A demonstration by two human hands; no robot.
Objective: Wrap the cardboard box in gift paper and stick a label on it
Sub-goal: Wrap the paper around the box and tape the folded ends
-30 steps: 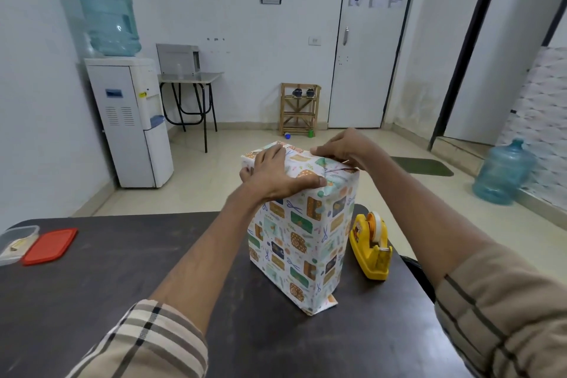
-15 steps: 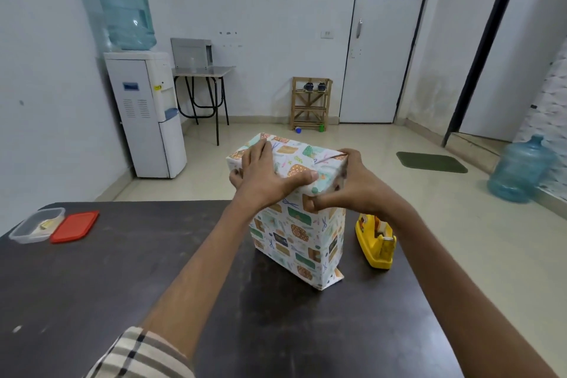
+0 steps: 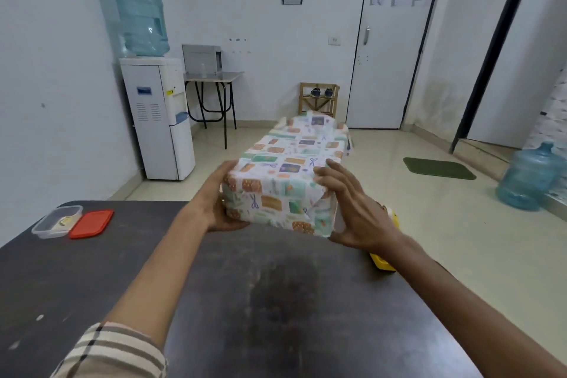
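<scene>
The cardboard box (image 3: 291,169), covered in white gift paper with coloured patterns, is lifted off the dark table (image 3: 245,301) and lies tipped away from me, its near end facing me. My left hand (image 3: 214,205) grips the box's near left side and underside. My right hand (image 3: 349,209) holds its near right corner, fingers spread over the top and side. The far end of the box shows loose paper flaps. No label is visible on the box.
A yellow tape dispenser (image 3: 383,261) sits on the table's right edge, mostly hidden behind my right wrist. A clear container (image 3: 56,221) and its red lid (image 3: 92,223) lie at the table's far left. Beyond the table stand a water dispenser (image 3: 159,116) and a water jug (image 3: 534,178).
The box stood upright on the table with both hands pressing its top; both hands have lifted it and tipped it flat, its top end pointing away from me.
</scene>
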